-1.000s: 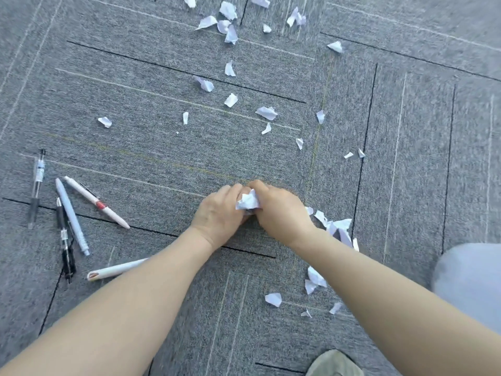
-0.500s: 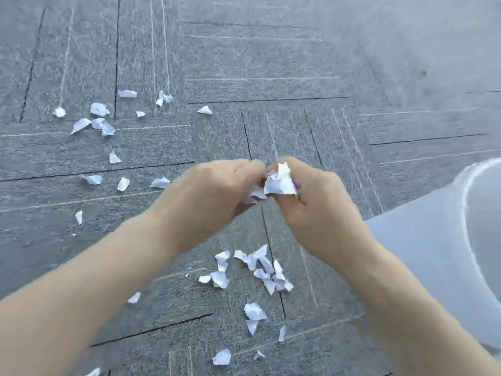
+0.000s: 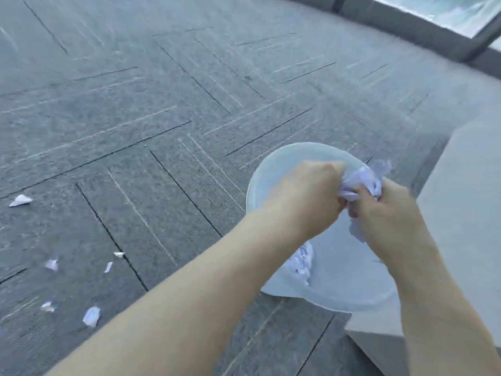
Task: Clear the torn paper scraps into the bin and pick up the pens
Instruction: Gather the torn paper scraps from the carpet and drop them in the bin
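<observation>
Paper scraps [image 3: 92,316] on grey carpet [image 3: 151,109]

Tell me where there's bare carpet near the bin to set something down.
Free: the carpet left of and beyond the bin, up to the dark window frame. Crowded: the lower left, strewn with scraps, and over the bin, where the left hand and right hand hold a paper wad.

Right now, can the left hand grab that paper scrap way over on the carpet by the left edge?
Probably not yet. The left hand is busy clutching a paper bundle over the bin, while that paper scrap lies far off on bare carpet.
</observation>
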A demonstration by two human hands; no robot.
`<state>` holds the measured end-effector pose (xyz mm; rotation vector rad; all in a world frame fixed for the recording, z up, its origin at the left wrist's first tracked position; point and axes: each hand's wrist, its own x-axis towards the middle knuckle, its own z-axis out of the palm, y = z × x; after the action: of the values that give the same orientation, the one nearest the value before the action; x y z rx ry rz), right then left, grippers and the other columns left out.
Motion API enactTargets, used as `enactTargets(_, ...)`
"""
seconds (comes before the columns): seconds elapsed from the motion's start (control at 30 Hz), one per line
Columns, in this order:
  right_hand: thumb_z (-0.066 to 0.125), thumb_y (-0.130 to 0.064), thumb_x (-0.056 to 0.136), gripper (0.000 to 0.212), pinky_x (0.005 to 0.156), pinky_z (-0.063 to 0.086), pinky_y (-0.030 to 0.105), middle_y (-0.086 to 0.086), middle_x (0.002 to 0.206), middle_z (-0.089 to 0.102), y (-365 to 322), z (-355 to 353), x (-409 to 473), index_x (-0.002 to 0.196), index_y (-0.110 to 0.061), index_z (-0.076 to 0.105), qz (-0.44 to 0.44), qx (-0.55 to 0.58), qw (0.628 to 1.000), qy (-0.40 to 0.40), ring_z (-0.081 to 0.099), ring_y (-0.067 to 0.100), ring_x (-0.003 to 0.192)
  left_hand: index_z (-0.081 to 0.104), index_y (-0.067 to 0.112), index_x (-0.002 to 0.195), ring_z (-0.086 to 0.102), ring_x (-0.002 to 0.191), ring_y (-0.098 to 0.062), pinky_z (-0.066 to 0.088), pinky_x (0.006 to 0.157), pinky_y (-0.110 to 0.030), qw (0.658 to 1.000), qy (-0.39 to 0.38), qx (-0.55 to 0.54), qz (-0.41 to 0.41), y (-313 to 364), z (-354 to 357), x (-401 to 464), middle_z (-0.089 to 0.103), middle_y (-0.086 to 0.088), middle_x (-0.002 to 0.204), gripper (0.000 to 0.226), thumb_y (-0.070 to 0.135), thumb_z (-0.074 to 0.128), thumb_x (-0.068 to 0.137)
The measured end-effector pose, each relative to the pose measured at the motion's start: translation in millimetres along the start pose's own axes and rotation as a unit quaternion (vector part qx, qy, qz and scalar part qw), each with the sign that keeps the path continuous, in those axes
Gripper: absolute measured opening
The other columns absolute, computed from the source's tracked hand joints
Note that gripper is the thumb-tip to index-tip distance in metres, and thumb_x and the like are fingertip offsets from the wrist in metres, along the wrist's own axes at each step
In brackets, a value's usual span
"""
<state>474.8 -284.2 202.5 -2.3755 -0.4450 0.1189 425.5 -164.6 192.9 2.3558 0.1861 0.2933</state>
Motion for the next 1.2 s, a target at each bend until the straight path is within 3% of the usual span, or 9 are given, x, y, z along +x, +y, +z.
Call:
enactTargets(0.13,0.063,-0.045,0.077,0.033,0.063,0.042,0.032,0.003,0.096,0.068,23.4,-11.0,1.1,0.105,-0.027,0.061,0.105,-0.028,0.983,-0.149,0.06,0.019,0.07,0.058,0.015,0.107,0.057,0.102,-0.027,0.047,0.08,-0.036,0.997,-0.065,0.021,-0.03,-1.5,23.7,0.5,0.057,-0.008,0.11,0.025,0.026,0.061,0.084)
enactTargets(0.23,0.071,-0.035,0.082,0.058,0.084,0.044,0.034,-0.007,0.125,0.055,19.5,-19.5,3.0,0.134,-0.035,0.046,0.085,-0.073,0.983,-0.144,0.057,0.011,0.1,0.056,0.019,0.122,0.053,0.111,-0.024,0.047,0.088,-0.039,0.995,-0.074,0.06,-0.015,1.1,15.8,-5.2,0.053,-0.003,0.119,0.039,0.032,0.06,0.086)
enactTargets(0.37,0.059,-0.037,0.07,0.046,0.099,0.045,0.04,-0.011,0.118,0.062,-14.1,-13.9,-4.4,0.115,-0.035,0.059,-0.015,-0.032,0.998,-0.058,0.056,0.011,0.113,0.067,0.019,0.105,0.06,0.097,-0.015,0.048,0.083,-0.035,0.999,0.017,-0.036,0.031,-8.1,-11.3,-22.9,0.066,0.002,0.103,0.02,0.025,0.061,0.086)
enactTargets(0.47,0.055,-0.027,0.077,0.021,0.081,0.048,0.026,-0.014,0.091,0.068,-51.5,11.9,-27.8,0.094,-0.032,0.067,-0.135,0.071,0.988,-0.026,0.063,0.001,0.092,0.07,0.014,0.09,0.062,0.074,-0.008,0.052,0.068,-0.028,0.977,0.165,-0.134,0.029,-34.8,-34.5,-55.6,0.069,0.004,0.083,0.009,0.013,0.062,0.085)
enactTargets(0.57,0.056,-0.013,0.085,0.016,0.066,0.042,0.011,-0.01,0.08,0.066,-86.6,69.3,-62.5,0.089,-0.022,0.068,-0.232,0.188,0.948,-0.106,0.062,0.0,0.073,0.067,0.013,0.087,0.061,0.067,-0.01,0.052,0.061,-0.03,0.948,0.265,-0.166,-0.061,-78.5,-43.6,-107.8,0.066,0.004,0.077,0.007,0.012,0.061,0.085)
enactTargets(0.73,0.056,-0.003,0.085,0.019,0.079,0.05,0.029,-0.008,0.089,0.066,-100.2,210.5,-121.8,0.088,-0.017,0.069,-0.312,0.163,0.892,-0.282,0.062,0.01,0.089,0.062,0.032,0.1,0.062,0.076,-0.006,0.05,0.07,-0.022,0.909,0.295,-0.095,-0.278,-172.3,-35.6,-224.1,0.066,0.024,0.079,0.028,0.009,0.057,0.085)
enactTargets(0.93,0.049,-0.027,0.097,0.048,0.117,0.022,0.041,-0.001,0.155,0.033,-70.9,351.0,-152.6,0.144,-0.028,0.04,-0.356,-0.118,0.827,-0.419,0.021,0.027,0.144,0.064,0.017,0.113,0.052,0.112,-0.028,0.039,0.096,-0.039,0.772,0.326,0.125,-0.531,-271.1,-35.8,-394.6,0.063,-0.006,0.119,0.024,0.018,0.052,0.092)
enactTargets(1.07,0.043,-0.049,0.097,0.063,0.121,0.008,0.043,-0.002,0.164,0.002,-74.1,404.7,-147.3,0.153,-0.033,0.018,-0.421,-0.213,0.771,-0.427,-0.004,0.026,0.15,0.039,0.023,0.142,0.022,0.14,-0.034,0.019,0.114,-0.048,0.682,0.27,0.176,-0.657,-300.8,-51.6,-471.0,0.028,-0.013,0.153,0.049,0.035,0.044,0.094)
enactTargets(1.2,0.043,-0.048,0.097,0.065,0.122,0.004,0.039,-0.007,0.164,0.001,-82.6,431.8,-155.4,0.154,-0.03,0.018,-0.465,-0.174,0.739,-0.456,-0.01,0.015,0.15,0.014,0.029,0.15,0.003,0.146,-0.028,0.009,0.117,-0.048,0.695,0.251,0.134,-0.66,-324.7,-62.7,-495.6,0.005,-0.007,0.16,0.062,0.048,0.037,0.095)
